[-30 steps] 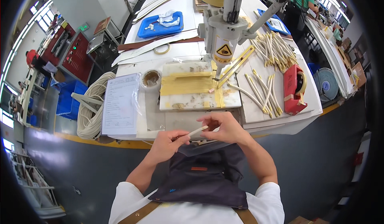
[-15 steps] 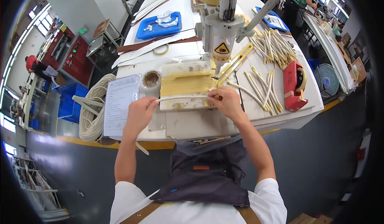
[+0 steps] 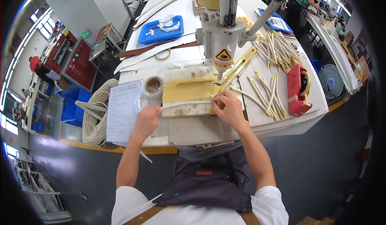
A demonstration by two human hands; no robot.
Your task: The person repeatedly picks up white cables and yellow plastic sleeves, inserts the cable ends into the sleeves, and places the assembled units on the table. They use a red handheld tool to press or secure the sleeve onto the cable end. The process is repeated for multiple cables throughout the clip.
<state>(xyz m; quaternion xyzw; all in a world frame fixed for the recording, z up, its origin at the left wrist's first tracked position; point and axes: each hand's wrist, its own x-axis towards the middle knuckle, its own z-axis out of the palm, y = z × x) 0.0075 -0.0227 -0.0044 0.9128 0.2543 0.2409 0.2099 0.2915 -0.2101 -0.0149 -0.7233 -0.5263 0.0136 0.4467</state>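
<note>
Along the front side of the white marbled slab (image 3: 197,112), near the front edge of the worktable (image 3: 129,77), one length of pale cord (image 3: 187,103) is held in a shallow curve between two hands. Just beyond the slab's left front corner it is gripped by the left hand (image 3: 147,121), fingers curled. Toward the right front corner it is pinched by the fingertips of the right hand (image 3: 230,110); the cord's end there is hidden. Whether the slab is touched by the cord cannot be told. Past the table's front edge a pale tail (image 3: 145,156) is left hanging, apparently part of the same length.

Change noted: one second back, only a short stretch is shown between the hands, close to the apron (image 3: 205,189). By half a second back the cord is already drawn out across the slab; since then, hardly anything is altered. Judged from this, the work is moved from handling the end to positioning the cord along the slab.

Behind the cord, the slab is covered with yellow tape (image 3: 189,89). Behind the right hand stands the lever press (image 3: 221,32). Toward the table's right edge, yellow-tipped cord pieces (image 3: 272,94) are laid beside a red tape dispenser (image 3: 295,92).
</note>
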